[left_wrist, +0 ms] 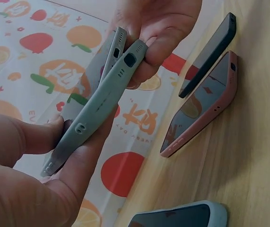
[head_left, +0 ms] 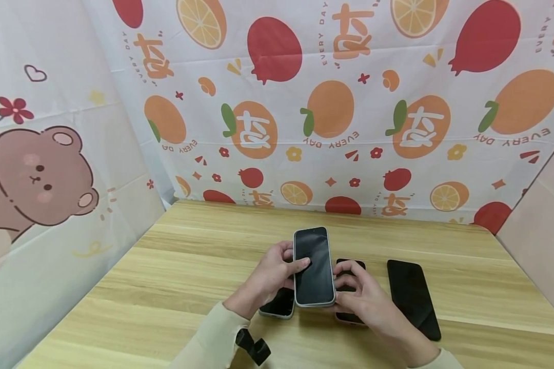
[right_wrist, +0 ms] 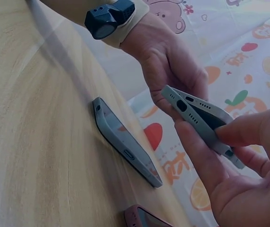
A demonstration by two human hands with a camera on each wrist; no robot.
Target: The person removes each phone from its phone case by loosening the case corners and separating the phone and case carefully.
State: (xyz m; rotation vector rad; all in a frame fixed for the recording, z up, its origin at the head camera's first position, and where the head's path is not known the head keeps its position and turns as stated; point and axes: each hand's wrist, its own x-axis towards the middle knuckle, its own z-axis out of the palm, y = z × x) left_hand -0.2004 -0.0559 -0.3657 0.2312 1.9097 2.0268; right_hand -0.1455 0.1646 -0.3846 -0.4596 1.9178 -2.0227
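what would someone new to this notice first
Probably the fruit-print backdrop across the back, and the brown bear on the sheet at left. Then the phone between the left hand and right hand, above the wooden table, one end lifted from a pale green case.

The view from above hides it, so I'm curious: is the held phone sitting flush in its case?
No, the left wrist view shows the port end of the phone standing apart from the pale green case.

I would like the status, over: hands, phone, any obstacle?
Left hand grips smartphone. Right hand grips its pale green case. Smartphone partly out of case. Nothing seen in the way.
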